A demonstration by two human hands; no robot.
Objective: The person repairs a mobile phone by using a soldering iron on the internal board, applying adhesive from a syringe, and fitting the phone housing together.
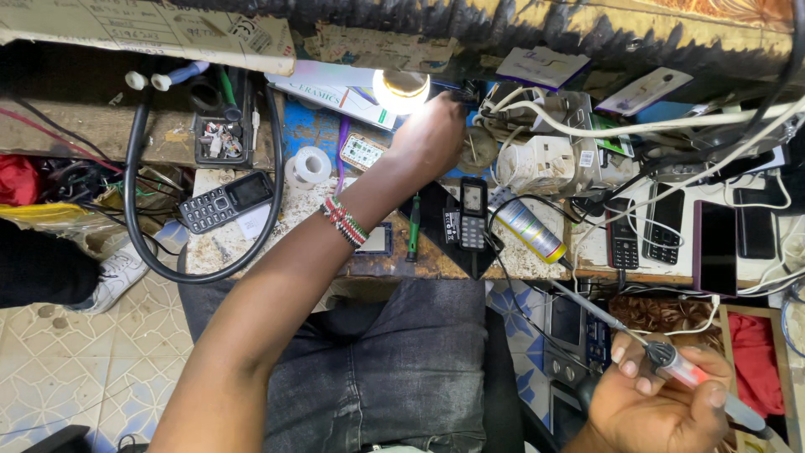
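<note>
Head cam looking down: the left hand (432, 134) is stretched up toward 12 o'clock, fingers bunched on something small right beside the lit lamp (401, 89), though I can't tell what it's pinching, probably working there for the light. The right hand (662, 403) sits at about 4 o'clock, fingers clamped round the soldering iron (637, 340) like a pen, its long axis running diagonally with the tip pointing up toward 10 o'clock, at the bench edge (537, 273) and clear of the dark jeans (402, 369), so the hot end stays off the lap, I'd guess.
</note>
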